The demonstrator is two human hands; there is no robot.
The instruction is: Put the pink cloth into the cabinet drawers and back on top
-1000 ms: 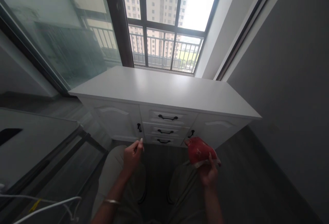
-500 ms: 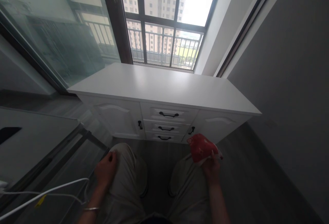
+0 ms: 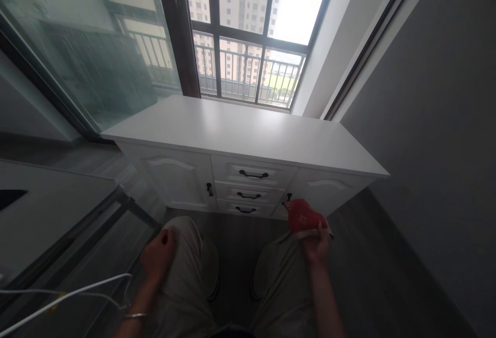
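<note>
A red cloth (image 3: 304, 217) with a pale edge is in my right hand (image 3: 316, 245), above my right knee and in front of the cabinet's right door. My fingers pinch it at its lower right part. Curled closed, my left hand (image 3: 159, 251) rests by my left knee; whether anything is inside the fist is hidden. The white cabinet (image 3: 248, 128) stands before me, with black handles on its drawers (image 3: 253, 174) and doors. The cloth's tip overlaps the right door's handle in the view.
On the left is a table (image 3: 54, 209) with a dark object on it and a metal frame. White cables (image 3: 85, 289) hang at the lower left. Behind the cabinet are a window and a glass door; a grey wall (image 3: 434, 136) rises on the right.
The red cloth has shifted slightly and changed its folds, showing a pale pattern on its face. My right hand has moved a little with it. The view has tilted slightly.
</note>
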